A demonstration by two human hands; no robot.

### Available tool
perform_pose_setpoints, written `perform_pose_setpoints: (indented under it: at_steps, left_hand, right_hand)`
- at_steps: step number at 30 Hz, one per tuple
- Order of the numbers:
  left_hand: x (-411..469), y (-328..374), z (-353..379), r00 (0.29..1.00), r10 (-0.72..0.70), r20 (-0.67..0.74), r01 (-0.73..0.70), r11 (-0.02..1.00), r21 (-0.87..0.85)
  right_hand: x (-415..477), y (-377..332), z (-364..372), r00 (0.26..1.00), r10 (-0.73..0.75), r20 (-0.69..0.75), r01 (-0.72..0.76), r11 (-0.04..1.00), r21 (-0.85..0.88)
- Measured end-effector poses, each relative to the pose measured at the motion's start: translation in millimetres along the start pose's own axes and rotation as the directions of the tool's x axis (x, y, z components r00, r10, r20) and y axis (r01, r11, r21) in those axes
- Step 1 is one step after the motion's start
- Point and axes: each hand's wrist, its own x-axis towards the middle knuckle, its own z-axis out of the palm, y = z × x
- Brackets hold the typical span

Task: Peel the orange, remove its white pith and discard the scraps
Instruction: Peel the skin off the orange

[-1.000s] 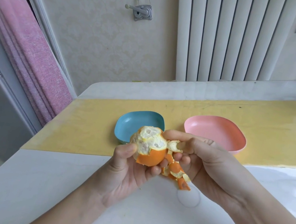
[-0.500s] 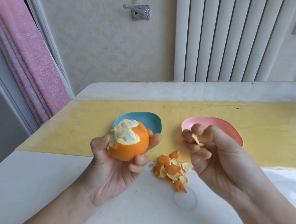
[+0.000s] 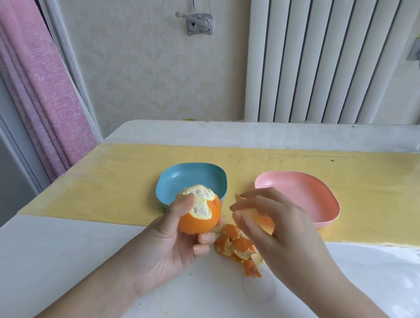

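Bench (image 3: 180, 305), white, with yellow mat (image 3: 116, 185).
Right hand (image 3: 282, 231): fingers loosely spread above the peel scraps (image 3: 238, 248); a peel piece (image 3: 262, 219) shows beneath them, hold cannot be told.
Left hand (image 3: 173, 246): grips the orange (image 3: 199, 217), thumb on the bared top, fingers curled under.
Pink dish (image 3: 328, 205) and blue dish (image 3: 186, 180): on the mat behind.
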Motion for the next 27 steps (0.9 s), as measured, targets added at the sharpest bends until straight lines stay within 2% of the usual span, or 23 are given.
perform_pose_setpoints:
  at_steps: [3,5,7,11,14,17,20,22,27]
  left_hand:
    - [0.6,0.0,1.6,0.998,0.000,-0.064,0.004,0.998,0.056]
    - [0.9,-1.6,2.8,0.994,-0.017,-0.105,0.026,0.996,0.081]
    - [0.4,-2.9,4.7,0.992,-0.042,-0.120,0.053,0.995,0.088]
    - [-0.6,-2.9,7.6,0.986,-0.087,-0.145,0.101,0.991,0.092]
    - [0.2,-2.4,8.1,0.977,-0.098,-0.188,0.116,0.989,0.088]
    - [-0.5,-2.8,10.2,0.970,-0.092,-0.227,0.118,0.987,0.105]
    - [-2.5,-3.3,14.6,0.969,-0.074,-0.235,0.108,0.984,0.139]
    - [-4.1,-4.5,17.4,0.970,-0.064,-0.234,0.101,0.984,0.149]
    - [-6.1,-6.6,19.6,0.974,-0.057,-0.219,0.096,0.980,0.172]
  right_hand:
    - [0.0,-3.5,-4.4,0.996,-0.085,-0.025,0.086,0.995,0.049]
    - [-1.5,-4.7,-3.2,0.983,-0.179,-0.033,0.179,0.984,0.003]
    - [-2.6,-3.6,-1.2,0.977,-0.211,-0.034,0.209,0.977,-0.043]
    - [-2.1,4.1,0.8,0.987,-0.162,-0.013,0.158,0.975,-0.157]
    - [-1.1,13.1,4.2,0.998,-0.059,0.016,0.061,0.962,-0.268]
    - [-0.1,11.9,-0.1,0.998,-0.055,0.019,0.057,0.985,-0.165]
    - [-0.9,3.2,-2.3,0.980,-0.176,0.093,0.180,0.983,-0.041]
    - [-3.7,0.0,2.1,0.963,-0.241,0.123,0.245,0.969,-0.018]
    - [-4.7,-0.5,8.0,0.959,-0.283,0.031,0.282,0.959,0.021]
